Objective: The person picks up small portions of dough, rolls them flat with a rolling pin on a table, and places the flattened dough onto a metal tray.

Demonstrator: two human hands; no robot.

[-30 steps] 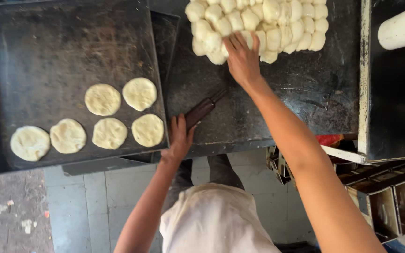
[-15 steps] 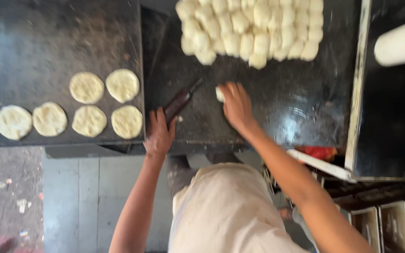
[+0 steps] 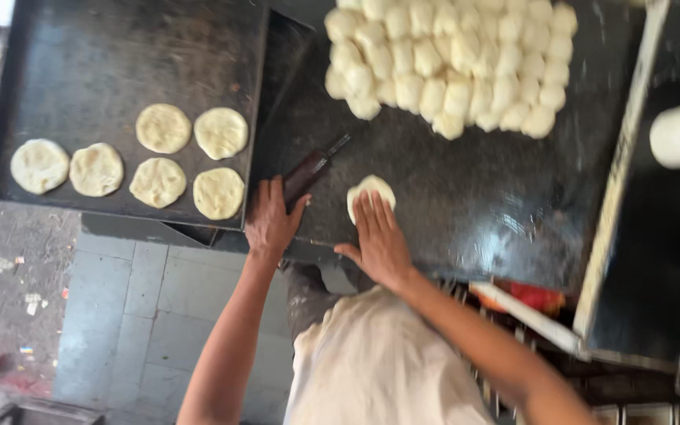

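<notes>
The right hand (image 3: pixel 379 240), fingers spread flat, presses a dough piece (image 3: pixel 370 192) onto the dark surface (image 3: pixel 466 197) to flatten it, while the left hand (image 3: pixel 271 223) curls its fingers round a rolling pin (image 3: pixel 308 173).

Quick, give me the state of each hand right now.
Left hand: closed around the dark brown wooden rolling pin.
Right hand: open, flat, pressing the pale round dough piece.

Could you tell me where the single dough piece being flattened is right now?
In the head view, the dough piece lies mid-worktop under the right hand, just right of the dark tool.
</notes>
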